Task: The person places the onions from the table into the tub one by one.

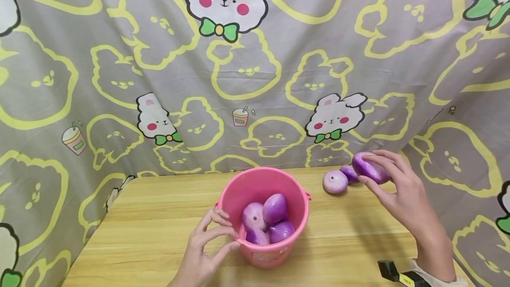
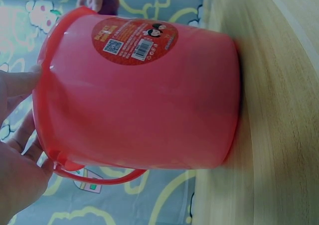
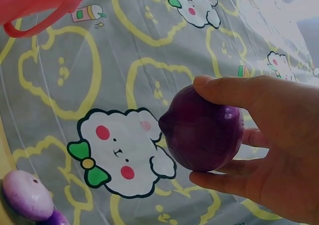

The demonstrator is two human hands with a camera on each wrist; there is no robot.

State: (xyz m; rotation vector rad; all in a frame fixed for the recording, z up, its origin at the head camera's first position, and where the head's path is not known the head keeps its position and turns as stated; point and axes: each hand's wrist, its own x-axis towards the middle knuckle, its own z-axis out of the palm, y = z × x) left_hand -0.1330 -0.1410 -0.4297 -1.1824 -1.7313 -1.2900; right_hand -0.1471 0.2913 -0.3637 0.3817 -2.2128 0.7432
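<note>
A pink bucket (image 1: 268,251) stands upright on the table with several purple onions (image 1: 255,217) inside. My left hand (image 1: 211,245) holds the bucket's near left rim, thumb and fingers on its edge. In the left wrist view, the side of the bucket (image 2: 144,100) with its round label faces me. Off to the right, my right hand (image 1: 402,187) grips a purple onion (image 1: 368,168) between thumb and fingers, raised above the table. The right wrist view shows this onion (image 3: 204,130) with its pointed tip facing left. Another onion, pale purple (image 1: 335,182), lies on the table beside it, with a darker onion (image 1: 349,173) behind.
The wooden table (image 1: 167,207) reaches back to a grey curtain (image 1: 247,79) with yellow outlines and white cartoon animals. More curtain hangs at both sides. The bucket's handle (image 2: 104,179) hangs down along its side.
</note>
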